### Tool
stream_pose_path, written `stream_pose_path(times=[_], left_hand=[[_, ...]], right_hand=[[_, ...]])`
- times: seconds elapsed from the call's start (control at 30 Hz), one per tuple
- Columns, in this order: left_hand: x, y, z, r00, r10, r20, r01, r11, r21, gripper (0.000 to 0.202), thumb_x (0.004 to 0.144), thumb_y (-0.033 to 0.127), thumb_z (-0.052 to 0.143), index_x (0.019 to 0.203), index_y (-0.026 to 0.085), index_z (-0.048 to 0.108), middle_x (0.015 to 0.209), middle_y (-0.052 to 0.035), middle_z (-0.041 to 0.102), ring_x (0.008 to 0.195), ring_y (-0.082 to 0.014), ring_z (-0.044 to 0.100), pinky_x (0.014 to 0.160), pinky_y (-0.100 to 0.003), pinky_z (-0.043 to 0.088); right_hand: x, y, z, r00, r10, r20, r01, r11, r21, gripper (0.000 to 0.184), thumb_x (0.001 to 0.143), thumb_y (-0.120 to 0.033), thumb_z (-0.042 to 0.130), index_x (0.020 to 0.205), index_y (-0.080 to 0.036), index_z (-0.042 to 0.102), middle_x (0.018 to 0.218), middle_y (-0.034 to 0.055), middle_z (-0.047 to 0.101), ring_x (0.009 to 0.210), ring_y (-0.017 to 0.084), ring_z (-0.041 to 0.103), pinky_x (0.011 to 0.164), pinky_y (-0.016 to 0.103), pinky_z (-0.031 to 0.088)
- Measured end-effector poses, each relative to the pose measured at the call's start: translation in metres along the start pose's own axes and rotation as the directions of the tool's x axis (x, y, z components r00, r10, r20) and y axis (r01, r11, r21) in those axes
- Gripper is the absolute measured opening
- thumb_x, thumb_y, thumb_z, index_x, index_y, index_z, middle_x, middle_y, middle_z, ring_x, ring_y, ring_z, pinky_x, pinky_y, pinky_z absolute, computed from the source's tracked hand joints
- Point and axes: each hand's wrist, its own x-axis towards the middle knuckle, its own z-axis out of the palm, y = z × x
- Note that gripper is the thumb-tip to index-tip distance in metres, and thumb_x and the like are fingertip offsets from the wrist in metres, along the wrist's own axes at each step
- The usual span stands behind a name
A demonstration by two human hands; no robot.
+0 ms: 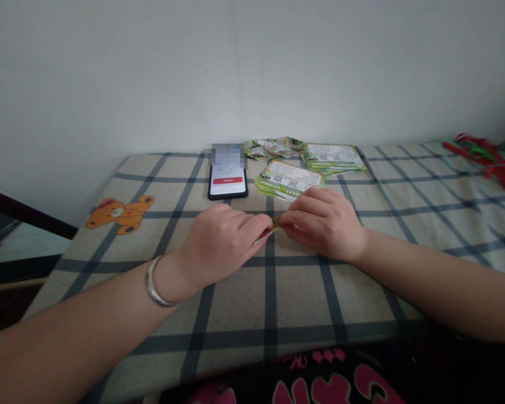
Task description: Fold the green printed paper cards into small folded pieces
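Over the middle of the checked cloth, both hands pinch one thin small packet (pixel 275 220), of which only a yellowish bit and a pale edge show. My left hand (pixel 221 241), with a silver bangle (pixel 152 283) on its wrist, is closed on the packet's left end. Fingers curled, my right hand (pixel 326 224) grips the other end, close to the left fingertips. The rest of the packet is hidden by the fingers. Just beyond my right hand lies a fanned stack of green-and-white printed packets (pixel 292 178).
A phone (pixel 227 179) with a lit screen lies behind my left hand. Near the wall are a crumpled green wrapper (pixel 273 147) and a second packet stack (pixel 334 157). A bear sticker (pixel 120 214) marks the tablecloth (pixel 231 314) at left; red and green items (pixel 488 160) lie far right.
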Motion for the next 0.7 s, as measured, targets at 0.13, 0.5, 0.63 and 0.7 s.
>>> stream_pose_path(times=[0.13,0.5,0.63,0.7], left_hand=[[-0.0005,0.0013,0.0006,0.999,-0.032,0.015,0.032,0.999,0.010,0.014,0.091,0.027,0.054,0.082,0.018,0.059,0.059,0.0018,0.062,0.054,-0.0162,0.060,0.053,-0.030,0.037],[-0.0032,0.0012,0.0036,0.993,-0.109,0.044,0.111,0.993,-0.037,0.016,0.089,0.032,0.060,0.094,0.018,0.061,0.067,0.0002,0.069,0.058,-0.0188,0.064,0.053,-0.031,0.038],[-0.0041,-0.0005,0.0063,0.988,-0.144,0.062,0.148,0.987,-0.069,0.018,0.088,0.033,0.061,0.097,0.018,0.065,0.073,-0.0011,0.071,0.062,-0.0191,0.065,0.056,-0.031,0.040],[-0.0038,-0.0011,0.0069,0.988,-0.138,0.062,0.144,0.985,-0.094,0.015,0.089,0.032,0.060,0.090,0.019,0.067,0.071,-0.0008,0.071,0.061,-0.0184,0.065,0.057,-0.030,0.040]], right_hand=[[0.0001,-0.0014,0.0002,0.999,-0.011,0.036,0.011,1.000,-0.021,0.016,0.093,-0.025,0.052,0.090,-0.020,0.067,0.078,0.0019,0.064,0.072,0.017,0.048,0.063,0.031,0.036],[-0.0016,0.0023,0.0021,0.999,0.036,0.000,-0.036,0.999,-0.027,0.015,0.092,-0.028,0.055,0.084,-0.020,0.066,0.075,0.0020,0.062,0.072,0.017,0.048,0.064,0.030,0.037],[-0.0022,0.0024,0.0025,0.998,0.061,-0.002,-0.061,0.998,-0.020,0.015,0.091,-0.029,0.056,0.082,-0.020,0.065,0.074,0.0021,0.061,0.072,0.017,0.050,0.064,0.030,0.038],[-0.0019,0.0020,0.0028,0.996,0.084,-0.016,-0.084,0.996,0.003,0.016,0.090,-0.029,0.057,0.079,-0.020,0.063,0.074,0.0023,0.061,0.071,0.017,0.050,0.063,0.030,0.039]])
